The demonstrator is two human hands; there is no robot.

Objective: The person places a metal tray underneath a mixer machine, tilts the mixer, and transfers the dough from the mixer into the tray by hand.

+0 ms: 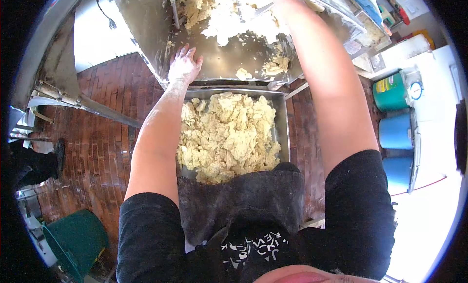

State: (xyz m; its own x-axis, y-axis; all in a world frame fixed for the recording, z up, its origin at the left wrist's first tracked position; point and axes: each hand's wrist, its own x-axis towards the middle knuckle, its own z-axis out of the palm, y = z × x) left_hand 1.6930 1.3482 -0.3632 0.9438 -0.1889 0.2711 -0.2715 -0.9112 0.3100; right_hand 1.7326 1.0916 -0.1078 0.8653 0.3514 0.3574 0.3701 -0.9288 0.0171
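My left hand [185, 64], dusted with flour, lies with its fingers spread against the inside of a metal mixer trough [219, 58]. Crumbly pale dough [275, 66] clings to the trough floor, with a larger mass towards the back, partly washed out by glare. My right arm [331, 88] reaches over the trough's right side to the top edge of the view. Glare and the frame edge hide the fingers of my right hand. Below the trough, close to my apron, a metal tub [286, 122] holds a big heap of rough dough [229, 136].
A metal bar [87, 105] crosses at the left above the brick floor [97, 151]. A green bin [78, 241] stands at lower left, near another person's dark shoe [59, 158]. Green [390, 91] and blue containers [396, 131] line the right side.
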